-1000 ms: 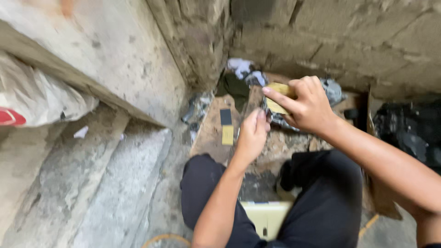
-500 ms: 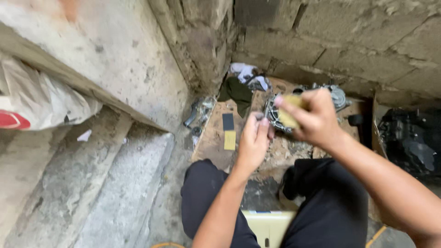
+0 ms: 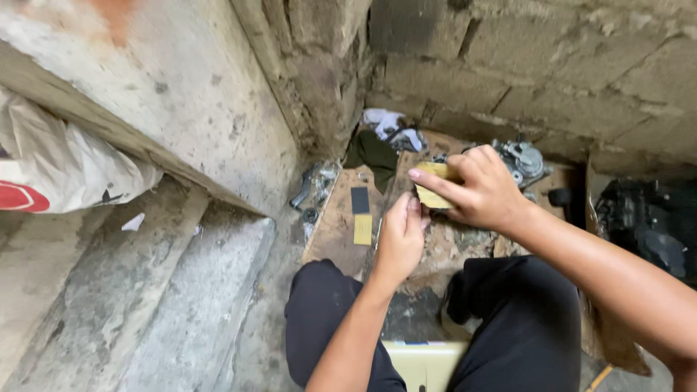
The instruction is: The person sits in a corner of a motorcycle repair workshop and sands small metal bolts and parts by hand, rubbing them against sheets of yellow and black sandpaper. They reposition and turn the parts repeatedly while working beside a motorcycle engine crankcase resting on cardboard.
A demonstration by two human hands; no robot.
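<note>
Hands over a board in a wall corner

The right hand (image 3: 483,192) holds a pad (image 3: 434,185) just right of the left hand (image 3: 399,236); two strips (image 3: 361,213) lie left on the board (image 3: 334,232), an engine part (image 3: 519,160) behind.

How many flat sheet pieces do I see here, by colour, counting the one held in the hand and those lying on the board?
Yellow sheet pieces: 2, one held by the right hand at, one lying on the board at.
Dark sheet pieces: 1, on the board at.
Total: 3.
</note>
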